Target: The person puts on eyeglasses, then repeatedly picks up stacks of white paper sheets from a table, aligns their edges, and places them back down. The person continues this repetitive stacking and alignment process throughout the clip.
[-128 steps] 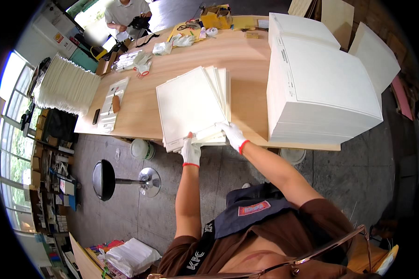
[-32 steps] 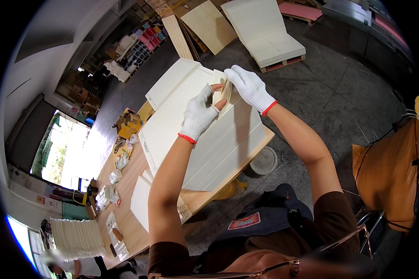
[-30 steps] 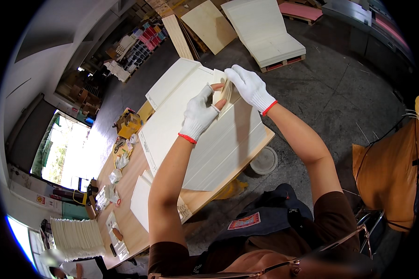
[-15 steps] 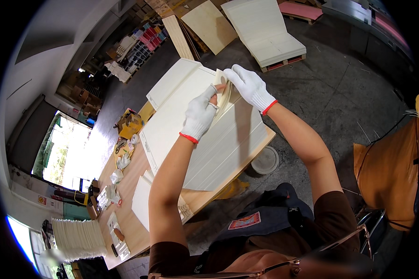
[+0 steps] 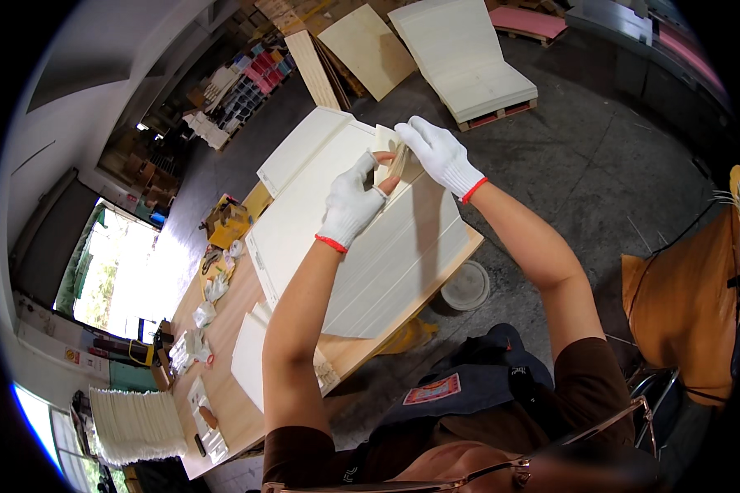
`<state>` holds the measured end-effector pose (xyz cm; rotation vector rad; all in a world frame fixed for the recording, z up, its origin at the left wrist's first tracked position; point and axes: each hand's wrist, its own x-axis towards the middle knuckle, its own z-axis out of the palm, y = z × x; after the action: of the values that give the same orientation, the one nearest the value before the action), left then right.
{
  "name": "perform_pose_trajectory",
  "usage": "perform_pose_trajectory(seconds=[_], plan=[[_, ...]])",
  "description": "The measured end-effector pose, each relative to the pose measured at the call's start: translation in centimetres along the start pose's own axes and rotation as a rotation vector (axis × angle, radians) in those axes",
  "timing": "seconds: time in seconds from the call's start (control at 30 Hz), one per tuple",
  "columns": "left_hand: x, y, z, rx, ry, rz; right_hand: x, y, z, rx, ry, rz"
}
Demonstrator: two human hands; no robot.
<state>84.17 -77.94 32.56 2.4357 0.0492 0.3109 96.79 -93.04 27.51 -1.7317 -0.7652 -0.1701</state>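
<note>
A small bundle of cream card sheets (image 5: 399,160) is held up over the large white boards (image 5: 304,214) on the table. My left hand (image 5: 352,201), in a white knitted glove with bare thumb and fingertip showing, grips the bundle's near edge. My right hand (image 5: 440,152), gloved in white with a red cuff, closes on the bundle's upper right end, its fingertips partly hidden behind the sheets. Under both hands, the white boards lie in overlapping layers, with their edges showing as parallel lines.
On the wooden table (image 5: 222,308) lie white crumpled bits, tools and a yellow box (image 5: 232,230). A lidded bucket (image 5: 466,285) stands by the table's right edge. White boards on a pallet (image 5: 489,82) stand beyond. An orange-brown covered object (image 5: 682,304) is at right.
My left thumb and finger have shifted on the bundle and spread farther apart along its edge. The sheets now stand closer together. My right hand has hardly moved.
</note>
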Motion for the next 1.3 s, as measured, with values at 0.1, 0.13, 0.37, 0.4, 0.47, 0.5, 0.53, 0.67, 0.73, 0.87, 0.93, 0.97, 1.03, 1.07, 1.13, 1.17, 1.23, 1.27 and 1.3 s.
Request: perform_pose_trajectory(seconds=[0.1,0.13,0.37,0.4,0.47,0.5,0.53,0.67,0.73,0.87,0.93,0.97,1.03,1.07,1.13,1.17,1.23,1.27,1.3], plan=[[0.2,-1.1,0.1,0.031,0.051,0.081,-0.3,-0.6,-1.0,-0.063,-0.01,-0.07],[0.1,-1.4,0.1,0.058,0.08,0.119,-0.4,-0.8,-1.7,-0.169,-0.025,-0.037],[-0.6,0.3,0.1,0.065,0.115,0.089,-0.7,-0.3,-4.8,-0.697,-0.302,-0.207],[-0.4,0.3,-0.1,0.087,0.074,0.069,-0.4,0.4,-4.7,-0.742,-0.229,-0.358],[-0.4,0.5,-0.2,0.107,0.033,0.046,-0.1,0.7,-4.4,-0.716,-0.156,-0.491],[-0.5,0.8,-0.2,0.105,0.032,0.042,0.2,0.2,-4.0,-0.649,-0.158,-0.472],[-0.5,1.0,-0.1,0.103,0.031,0.038,0.4,-0.2,-3.5,-0.582,-0.159,-0.452],[-0.4,0.6,0.0,0.108,0.049,0.04,-0.1,-0.9,-1.8,-0.164,-0.138,0.011],[-0.2,0.3,0.0,0.113,0.054,0.07,0.0,-0.7,-1.7,-0.104,-0.112,0.081],[-0.4,0.1,-0.1,0.11,0.055,0.052,-0.4,-3.3,-3.4,-0.54,-0.229,0.131],[-0.6,0.6,-0.2,0.117,0.063,0.056,-0.7,-2.5,-4.3,-0.832,-0.302,0.078],[-0.6,1.0,-0.2,0.108,0.05,0.05,-0.9,-0.9,-4.6,-0.767,-0.31,-0.029],[-0.6,1.3,-0.2,0.093,0.025,0.026,-0.7,0.4,-4.6,-0.735,-0.261,-0.262],[-0.5,1.1,-0.1,0.084,0.022,0.029,-0.5,0.7,-4.6,-0.769,-0.2,-0.393],[-0.4,0.6,0.0,0.065,0.017,0.036,-0.1,0.7,-4.5,-0.735,-0.125,-0.525],[-0.3,0.5,0.0,0.076,0.032,0.056,0.3,0.5,-4.2,-0.668,-0.111,-0.527],[-0.3,0.3,0.2,0.099,0.061,0.096,0.7,0.0,-3.1,-0.471,-0.171,-0.324],[-0.3,0.6,0.1,0.121,0.048,0.063,0.6,-0.3,-2.4,-0.328,-0.141,-0.213],[-0.4,1.1,0.0,0.143,0.034,0.03,0.2,-0.6,-1.8,-0.186,-0.111,-0.103]])
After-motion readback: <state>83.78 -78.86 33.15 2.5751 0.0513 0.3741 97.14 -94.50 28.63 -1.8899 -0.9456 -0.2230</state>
